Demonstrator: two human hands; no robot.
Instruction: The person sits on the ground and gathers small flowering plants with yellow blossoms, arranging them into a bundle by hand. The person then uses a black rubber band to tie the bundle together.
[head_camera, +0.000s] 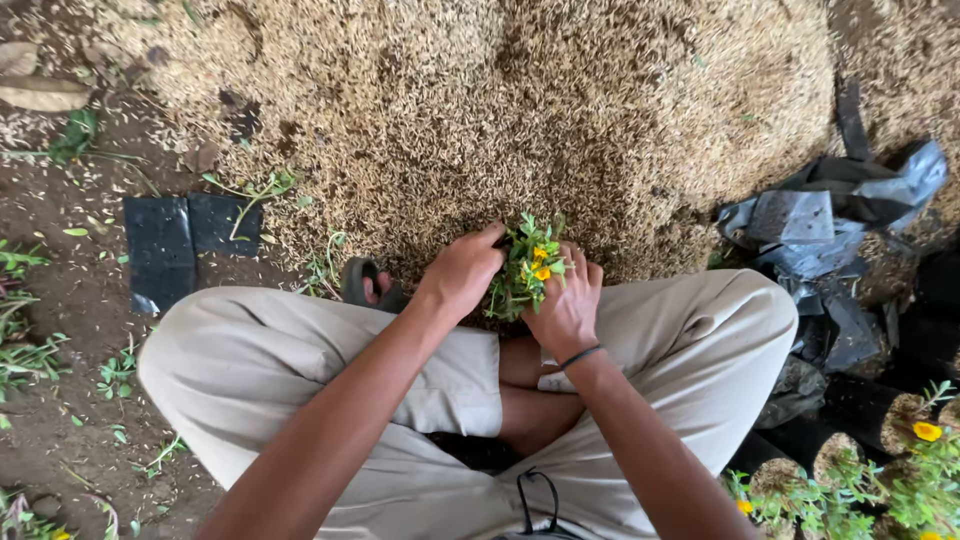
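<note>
Left hand (462, 272) and right hand (566, 305) cupping seedling (527, 268), both grips pressing together around its base. Seedling standing upright between hands, at edge of husk pile (520, 110), above crossed legs. Black bags (835, 215) lying right.

The small leafy seedling (526, 268) shows bright green foliage with yellow-orange blooms, and the broad mound of rice husk (480, 110) behind it is straw-tan flecked with dark brown. The flat plastic planting bags (185, 240) and the crumpled plastic bag pile (830, 230) are glossy black with grey sheen. The knee-length cotton shorts (700, 340) are plain beige, the thin wristband (580, 355) is black, and the bare soil (60, 300) is reddish brown.
</note>
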